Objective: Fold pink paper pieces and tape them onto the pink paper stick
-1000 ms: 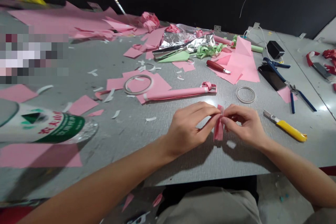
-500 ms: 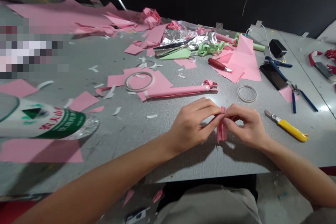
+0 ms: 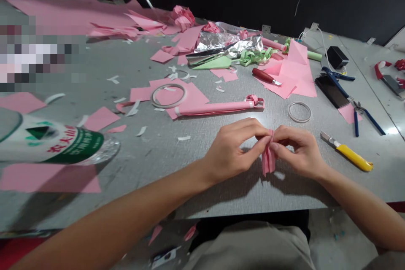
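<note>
Both hands pinch a small piece of folded pink paper (image 3: 268, 162) just above the table's front part. My left hand (image 3: 236, 147) grips its upper end from the left, thumb against forefinger. From the other side my right hand (image 3: 299, 149) holds the same end, also in a pinch. The paper's pleated lower part hangs below the fingertips; its top is partly hidden by them. Beyond the hands lies a rolled pink paper tube (image 3: 218, 108) with a looped end. A roll of tape (image 3: 299, 112) lies behind my right hand.
A yellow utility knife (image 3: 352, 156) and blue-handled pliers (image 3: 357, 122) lie at right, near a phone (image 3: 330, 90). A red-handled knife (image 3: 265, 76) rests by pink sheets (image 3: 302, 78). Foil (image 3: 218, 43) is at the back, a water bottle (image 3: 53, 139) at left.
The hanging part of the pink paper looks slightly wider, its folds more spread. Both hands keep their pinch in nearly the same place. The whole view has shifted a little.
</note>
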`<state>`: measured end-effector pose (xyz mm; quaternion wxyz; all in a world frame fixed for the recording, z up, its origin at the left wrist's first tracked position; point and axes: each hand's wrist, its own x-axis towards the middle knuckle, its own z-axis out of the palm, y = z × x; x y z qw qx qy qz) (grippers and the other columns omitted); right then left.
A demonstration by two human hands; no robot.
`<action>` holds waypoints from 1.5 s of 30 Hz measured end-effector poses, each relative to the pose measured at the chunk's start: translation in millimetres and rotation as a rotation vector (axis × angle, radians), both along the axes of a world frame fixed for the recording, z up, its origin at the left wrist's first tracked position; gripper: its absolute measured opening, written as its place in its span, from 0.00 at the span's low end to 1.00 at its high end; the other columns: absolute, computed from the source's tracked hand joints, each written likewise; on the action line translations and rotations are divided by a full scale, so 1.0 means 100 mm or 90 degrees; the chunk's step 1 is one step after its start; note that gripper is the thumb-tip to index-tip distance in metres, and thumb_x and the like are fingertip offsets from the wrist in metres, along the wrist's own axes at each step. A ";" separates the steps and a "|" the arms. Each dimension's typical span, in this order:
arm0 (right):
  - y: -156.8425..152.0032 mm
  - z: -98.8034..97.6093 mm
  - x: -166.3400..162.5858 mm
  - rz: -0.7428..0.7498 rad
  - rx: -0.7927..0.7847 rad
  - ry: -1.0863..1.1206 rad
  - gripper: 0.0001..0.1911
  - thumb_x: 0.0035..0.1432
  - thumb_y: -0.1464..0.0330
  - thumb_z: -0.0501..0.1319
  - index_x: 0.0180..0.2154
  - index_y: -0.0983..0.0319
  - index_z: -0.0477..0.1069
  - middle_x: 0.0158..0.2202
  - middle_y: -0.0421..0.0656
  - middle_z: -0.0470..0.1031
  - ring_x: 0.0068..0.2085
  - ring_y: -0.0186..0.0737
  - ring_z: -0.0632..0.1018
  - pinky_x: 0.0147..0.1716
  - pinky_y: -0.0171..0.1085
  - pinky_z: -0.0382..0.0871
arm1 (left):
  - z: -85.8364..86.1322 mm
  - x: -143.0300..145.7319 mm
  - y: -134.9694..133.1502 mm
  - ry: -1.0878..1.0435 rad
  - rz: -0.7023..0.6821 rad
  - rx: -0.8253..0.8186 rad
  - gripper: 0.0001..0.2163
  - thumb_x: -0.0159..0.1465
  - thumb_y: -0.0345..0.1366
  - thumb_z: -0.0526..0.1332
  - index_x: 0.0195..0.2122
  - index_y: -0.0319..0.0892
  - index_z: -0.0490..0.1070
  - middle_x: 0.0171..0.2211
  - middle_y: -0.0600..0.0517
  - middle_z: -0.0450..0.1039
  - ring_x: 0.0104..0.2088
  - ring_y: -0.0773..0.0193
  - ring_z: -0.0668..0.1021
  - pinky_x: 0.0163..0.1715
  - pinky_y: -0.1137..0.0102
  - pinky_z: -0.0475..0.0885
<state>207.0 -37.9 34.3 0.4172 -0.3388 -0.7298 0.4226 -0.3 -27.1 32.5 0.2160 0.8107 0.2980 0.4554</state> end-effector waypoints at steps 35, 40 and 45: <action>0.05 -0.01 0.06 0.018 -0.066 -0.010 0.09 0.69 0.69 0.64 0.33 0.61 0.78 0.29 0.40 0.77 0.30 0.34 0.74 0.30 0.34 0.67 | 0.08 0.02 0.04 -0.083 -0.075 -0.345 0.09 0.70 0.34 0.63 0.32 0.42 0.79 0.30 0.53 0.78 0.32 0.64 0.77 0.35 0.68 0.70; 0.06 -0.02 0.05 0.015 -0.079 -0.049 0.10 0.68 0.68 0.64 0.32 0.61 0.78 0.29 0.40 0.78 0.30 0.36 0.76 0.30 0.35 0.68 | 0.06 0.05 0.00 -0.078 -0.041 -0.280 0.08 0.69 0.30 0.63 0.32 0.42 0.78 0.30 0.54 0.78 0.32 0.65 0.77 0.36 0.68 0.70; 0.06 0.00 0.05 0.034 -0.076 -0.047 0.12 0.69 0.67 0.63 0.32 0.61 0.77 0.28 0.40 0.77 0.30 0.35 0.74 0.30 0.35 0.67 | 0.02 0.08 -0.02 -0.111 -0.035 -0.298 0.08 0.69 0.31 0.63 0.31 0.42 0.77 0.29 0.54 0.77 0.30 0.66 0.76 0.34 0.69 0.70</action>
